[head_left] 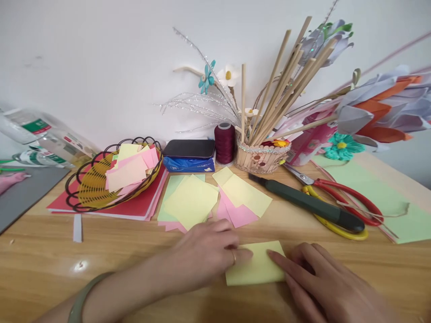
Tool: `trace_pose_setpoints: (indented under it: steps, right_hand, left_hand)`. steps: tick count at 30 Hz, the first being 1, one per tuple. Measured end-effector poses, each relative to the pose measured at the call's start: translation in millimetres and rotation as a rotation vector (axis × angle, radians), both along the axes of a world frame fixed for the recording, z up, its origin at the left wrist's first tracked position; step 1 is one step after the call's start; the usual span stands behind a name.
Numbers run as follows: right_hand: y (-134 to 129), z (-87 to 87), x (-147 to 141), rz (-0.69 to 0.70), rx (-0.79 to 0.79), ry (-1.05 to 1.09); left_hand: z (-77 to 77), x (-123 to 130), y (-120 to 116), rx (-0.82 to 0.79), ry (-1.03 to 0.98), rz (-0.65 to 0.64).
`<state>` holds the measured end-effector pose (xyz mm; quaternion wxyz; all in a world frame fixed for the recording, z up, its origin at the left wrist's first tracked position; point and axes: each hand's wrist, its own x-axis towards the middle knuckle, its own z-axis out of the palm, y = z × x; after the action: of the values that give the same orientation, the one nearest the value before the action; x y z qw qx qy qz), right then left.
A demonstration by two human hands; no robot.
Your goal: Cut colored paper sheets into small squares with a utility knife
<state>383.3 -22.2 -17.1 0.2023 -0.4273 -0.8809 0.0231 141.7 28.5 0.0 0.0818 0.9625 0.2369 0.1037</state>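
Note:
A yellow paper (pixel 261 268), apparently folded into a rectangle, lies flat on the wooden table (pixel 161 296) between both hands. My left hand (pixel 210 249) holds its left part down with one extended finger, the other fingers curled in. At the paper's right end is my right hand (pixel 319 280), its index fingertip on top and another finger at the lower right edge. Just beyond the paper are loose yellow sheets (pixel 191 197) over green and pink ones, and another pile of yellow (pixel 247 195) and pink sheets (pixel 234 213).
A woven basket (pixel 90 186) of paper pieces sits on red sheets at the left. Behind stand a blue packet (pixel 188 164) under a black phone (pixel 188 148), maroon thread (pixel 225 143) and a stick holder (pixel 259 158). A dark green cutter (pixel 310 202) and red-handled scissors (pixel 350 197) lie right.

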Motion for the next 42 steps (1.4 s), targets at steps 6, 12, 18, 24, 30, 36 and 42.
trace_pose_setpoints:
  steps: [6,12,18,24,30,36,42]
  right_hand:
    - [11,8.3,-5,-0.021,0.048,-0.114]
    - [27,11.2,-5,0.045,0.027,-0.191]
    - [46,12.8,6,0.122,-0.073,-0.213]
    - [44,14.5,-1,0.127,0.048,-0.210]
    - [24,10.5,-7,0.253,0.189,-0.221]
    - [21,5.4,8,0.335,0.091,-0.274]
    - [16,9.1,18,0.439,-0.107,-0.266]
  left_hand:
    - [-8.1,3,-1,0.045,-0.102,0.012]
    - [-17.7,0,-1,0.056,-0.168,-0.112]
    - [-20.1,4,-6,0.116,-0.134,-0.048]
    - [-7.8,5,0,-0.014,-0.068,0.017]
    - [0.0,3,8,-0.161,0.018,-0.006]
    - [1.4,1,11,-0.233,0.021,0.011]
    - [0.4,0,11,-0.248,0.017,0.019]
